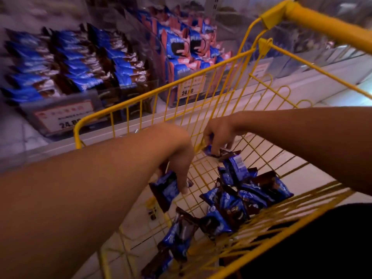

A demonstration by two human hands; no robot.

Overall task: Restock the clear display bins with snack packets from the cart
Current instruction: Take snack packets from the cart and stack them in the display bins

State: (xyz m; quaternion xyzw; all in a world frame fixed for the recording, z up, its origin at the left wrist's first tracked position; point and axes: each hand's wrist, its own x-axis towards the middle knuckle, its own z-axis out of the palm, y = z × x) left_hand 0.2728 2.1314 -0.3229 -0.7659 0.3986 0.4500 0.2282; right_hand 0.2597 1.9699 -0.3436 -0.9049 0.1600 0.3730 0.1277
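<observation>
Both my arms reach down into a yellow wire cart [225,63]. My left hand [179,160] is closed on a blue and brown snack packet [164,191] near the cart's left side. At the far end of the basket my right hand [218,135] pinches another blue packet [209,150]. Several loose blue and brown packets [237,202] lie on the cart floor below and between my hands. Behind the cart a clear display bin [124,97] holds rows of the same blue and brown packets.
A second clear bin [181,63] to the right holds pink and blue packets. Price labels [62,117] reading about 24.80 sit on the bin fronts. A white shelf ledge [314,77] runs under the bins. The cart's yellow handle [330,27] crosses the upper right.
</observation>
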